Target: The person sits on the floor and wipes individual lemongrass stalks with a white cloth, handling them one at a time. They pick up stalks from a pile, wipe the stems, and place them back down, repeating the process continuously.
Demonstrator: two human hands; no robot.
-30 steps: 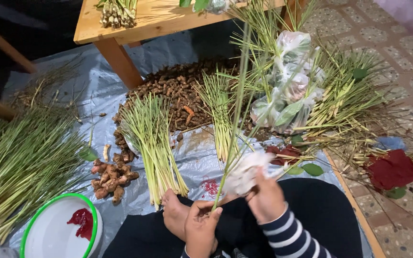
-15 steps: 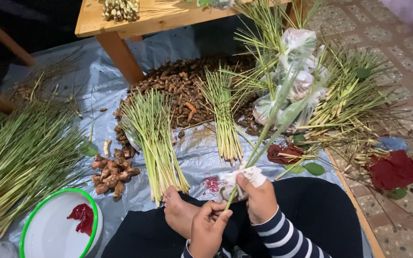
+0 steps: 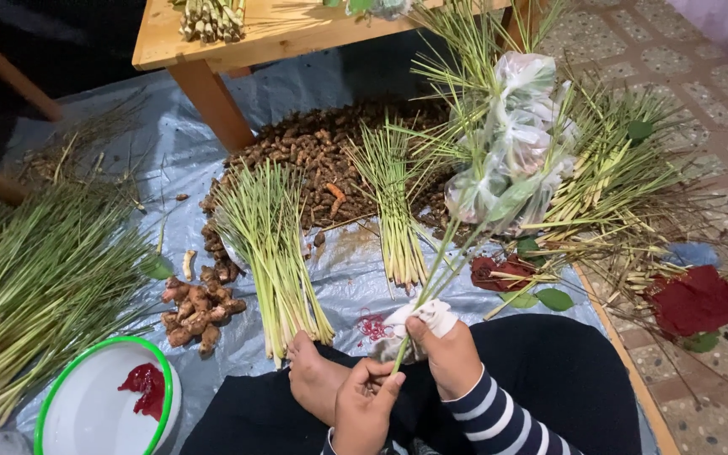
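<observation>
In your lap, your right hand [image 3: 448, 358] grips the lower ends of a few lemongrass stalks [image 3: 444, 253], fingers closed round them and a white rag [image 3: 419, 318]; your left hand [image 3: 364, 409] pinches the stalk base just below, fingers narrow. This looks like trimming or bundling the stems. The next move calls for a firm hold while the base is worked. Just past your fingers lie red bands [image 3: 371, 324]; farther, two lemongrass bundles [image 3: 271, 244], then the root pile [image 3: 322, 160].

Bright, even light; sharp focus; dark upper-left corner
</observation>
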